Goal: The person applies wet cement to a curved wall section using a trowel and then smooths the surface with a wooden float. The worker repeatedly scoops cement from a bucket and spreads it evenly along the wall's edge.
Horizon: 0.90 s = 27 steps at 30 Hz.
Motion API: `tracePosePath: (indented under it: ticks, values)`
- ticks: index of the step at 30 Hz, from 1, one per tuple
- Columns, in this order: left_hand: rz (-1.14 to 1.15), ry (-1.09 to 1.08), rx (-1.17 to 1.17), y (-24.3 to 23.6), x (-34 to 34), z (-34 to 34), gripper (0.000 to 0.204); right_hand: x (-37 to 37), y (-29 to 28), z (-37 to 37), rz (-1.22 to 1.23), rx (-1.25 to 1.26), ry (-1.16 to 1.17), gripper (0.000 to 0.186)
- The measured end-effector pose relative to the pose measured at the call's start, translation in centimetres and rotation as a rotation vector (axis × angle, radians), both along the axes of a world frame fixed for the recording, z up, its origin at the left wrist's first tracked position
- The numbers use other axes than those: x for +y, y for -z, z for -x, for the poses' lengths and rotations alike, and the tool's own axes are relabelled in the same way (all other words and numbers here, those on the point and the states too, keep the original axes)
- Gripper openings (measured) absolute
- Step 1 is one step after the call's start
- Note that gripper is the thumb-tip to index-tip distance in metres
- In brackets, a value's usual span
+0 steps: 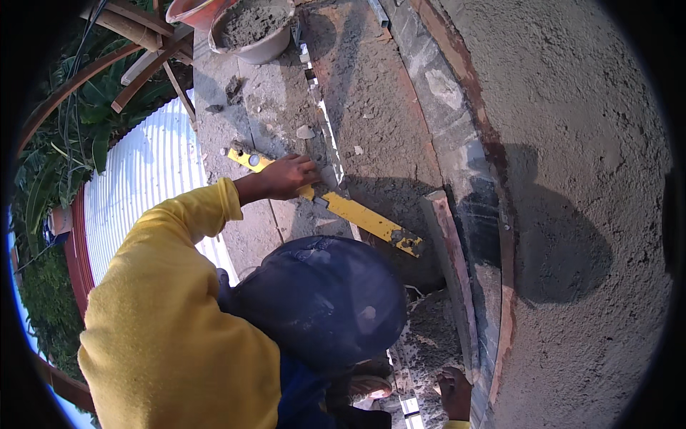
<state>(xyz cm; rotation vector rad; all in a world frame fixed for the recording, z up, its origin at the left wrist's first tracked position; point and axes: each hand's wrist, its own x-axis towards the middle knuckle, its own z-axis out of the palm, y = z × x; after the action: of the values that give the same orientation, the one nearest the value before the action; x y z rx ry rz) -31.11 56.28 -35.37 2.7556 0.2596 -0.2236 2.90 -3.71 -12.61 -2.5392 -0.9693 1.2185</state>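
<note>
My left hand (pixel 289 176) is closed around the middle of a yellow spirit level (pixel 364 216), which lies slantwise across the rough mortar strip. Dark smears mark the level's right end, which comes near a narrow wooden board (pixel 451 264). Low at the right, my right hand (pixel 455 392) is beside the lower end of that board, its fingers curled. What those fingers hold, if anything, is too small to make out. My bent knee (pixel 321 293), in dark blue cloth, covers part of the ledge between the two hands.
A bucket of mortar (pixel 261 50) stands at the far end beside a reddish basin (pixel 193 11). Rough plastered wall (pixel 572 107) rises on the right. Left of the ledge are corrugated roofing (pixel 143 171), wooden poles (pixel 139 32) and plants. My shoe (pixel 370 387) shows below the knee.
</note>
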Motion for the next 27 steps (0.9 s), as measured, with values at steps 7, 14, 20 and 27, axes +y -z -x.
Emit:
tracePosePath:
  ticks: [7,14,20,27]
  values:
    - [-0.136,0.066,0.15,-5.2,4.0,-5.7,0.051,4.1,-1.7,0.0,0.01,-0.057,0.119,0.026]
    - [-0.422,0.207,0.033,-3.7,11.2,-16.9,0.058,5.3,1.5,-0.1,-0.2,-0.145,-0.143,0.028]
    - [-0.145,-0.143,-0.12,-10.7,1.4,-16.9,0.058,4.9,1.0,-1.0,-0.128,-0.1,-0.165,0.021]
    - [0.114,-0.266,0.291,-25.8,-10.7,-7.9,0.045,4.7,12.1,7.5,-0.675,0.293,-0.284,0.034]
